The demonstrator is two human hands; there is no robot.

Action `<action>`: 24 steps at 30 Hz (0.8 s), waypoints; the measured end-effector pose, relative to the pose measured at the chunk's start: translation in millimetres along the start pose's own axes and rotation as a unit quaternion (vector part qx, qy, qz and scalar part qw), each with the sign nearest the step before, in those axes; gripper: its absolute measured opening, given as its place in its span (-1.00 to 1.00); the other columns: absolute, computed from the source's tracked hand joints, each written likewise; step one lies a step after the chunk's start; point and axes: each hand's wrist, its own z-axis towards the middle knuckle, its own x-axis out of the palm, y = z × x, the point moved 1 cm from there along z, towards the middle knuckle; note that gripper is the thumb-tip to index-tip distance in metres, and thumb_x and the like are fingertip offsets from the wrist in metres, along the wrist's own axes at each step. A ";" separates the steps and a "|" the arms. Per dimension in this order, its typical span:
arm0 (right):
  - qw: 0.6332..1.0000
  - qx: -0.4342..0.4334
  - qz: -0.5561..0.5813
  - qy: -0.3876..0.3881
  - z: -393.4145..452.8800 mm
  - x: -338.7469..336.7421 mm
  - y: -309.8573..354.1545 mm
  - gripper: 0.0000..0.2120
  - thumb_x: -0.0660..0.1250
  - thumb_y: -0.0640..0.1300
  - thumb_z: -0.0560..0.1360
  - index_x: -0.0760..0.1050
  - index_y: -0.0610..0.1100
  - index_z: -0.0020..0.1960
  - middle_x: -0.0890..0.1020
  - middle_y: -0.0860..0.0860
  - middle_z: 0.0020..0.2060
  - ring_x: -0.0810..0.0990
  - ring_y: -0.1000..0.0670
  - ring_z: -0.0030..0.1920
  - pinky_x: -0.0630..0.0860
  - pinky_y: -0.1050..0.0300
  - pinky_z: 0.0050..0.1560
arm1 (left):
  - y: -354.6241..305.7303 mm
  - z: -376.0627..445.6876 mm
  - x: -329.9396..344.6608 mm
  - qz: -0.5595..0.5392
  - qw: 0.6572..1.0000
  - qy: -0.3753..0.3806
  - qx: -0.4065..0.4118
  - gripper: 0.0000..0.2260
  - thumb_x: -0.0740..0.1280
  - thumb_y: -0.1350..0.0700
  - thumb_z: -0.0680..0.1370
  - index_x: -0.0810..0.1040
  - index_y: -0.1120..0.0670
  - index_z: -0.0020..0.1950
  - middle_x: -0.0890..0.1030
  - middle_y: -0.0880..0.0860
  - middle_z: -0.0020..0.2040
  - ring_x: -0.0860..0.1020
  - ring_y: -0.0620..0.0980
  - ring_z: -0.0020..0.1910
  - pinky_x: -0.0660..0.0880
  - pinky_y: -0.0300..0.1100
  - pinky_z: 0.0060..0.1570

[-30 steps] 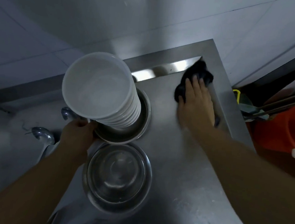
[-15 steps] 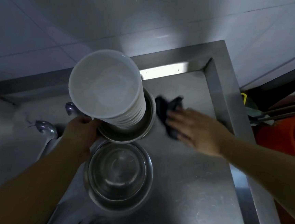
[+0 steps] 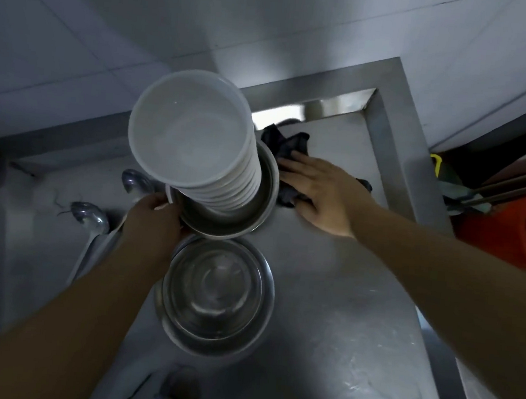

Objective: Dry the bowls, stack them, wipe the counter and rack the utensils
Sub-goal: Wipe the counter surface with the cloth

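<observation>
I am looking down on a steel table (image 3: 326, 300) with a raised rim, set into a corner of pale tiled wall; the metal is dull and streaked toward the bottom right of the frame. In the upper middle stands a tall stack of white bowls (image 3: 194, 136), nested inside a steel bowl (image 3: 231, 219) whose rim shows below and to the right of the stack. My left hand (image 3: 155, 218) sits at the left edge of that steel bowl, its grip closed on the rim, thumb on top. Just below, touching or nearly touching it, a second steel bowl (image 3: 215, 293) rests upright on the table, with what looks like another bowl nested under it.

My right hand (image 3: 316, 191) lies flat, fingers spread and pointing left, pressing a dark cloth (image 3: 287, 144) onto the table just beside the right side of the stack; the grip is wide, palm down on the cloth rather than pinching it. The cloth bunches out above the fingertips and a corner shows past the wrist.

At the left of the frame, two ladles (image 3: 90, 216) lie on a lower surface. A third spoon-like bowl (image 3: 180, 386) shows at the bottom edge. At the far right stands an orange bucket (image 3: 513, 234) with long handles across it.
</observation>
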 end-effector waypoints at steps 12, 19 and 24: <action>0.947 0.286 0.023 -0.145 -155.2 64.5 67.0 -0.44 0.34 -0.06 0.59 0.44 -0.15 0.57 0.41 -0.10 0.58 0.34 -0.19 0.60 0.41 -0.27 0.50 | -10.9 -13.0 30.2 0.019 1.000 0.004 -0.018 -0.74 0.44 0.20 0.33 0.71 0.10 0.00 0.76 0.23 -0.13 0.76 0.28 -0.07 0.71 0.24 -0.03; 0.947 0.306 0.000 -0.101 -232.6 89.4 99.7 -0.41 0.16 0.08 0.61 0.40 -0.11 0.59 0.36 -0.03 0.60 0.28 -0.15 0.62 0.34 -0.22 0.52 | -20.8 -29.8 91.8 -0.041 0.999 0.018 -0.007 -0.87 0.37 0.38 0.56 0.60 0.18 -0.10 0.69 0.22 -0.15 0.73 0.19 -0.10 0.70 -0.07 -0.20; 0.949 0.297 -0.018 -0.108 -257.5 95.6 116.0 -0.41 0.18 0.07 0.56 0.48 -0.14 0.53 0.43 -0.06 0.56 0.35 -0.16 0.58 0.29 -0.12 0.57 | -28.3 -46.7 140.1 -0.088 0.995 0.042 -0.028 -0.83 0.29 0.44 0.60 0.53 0.18 -0.07 0.64 0.25 -0.03 0.68 0.19 -0.05 0.71 -0.07 -0.29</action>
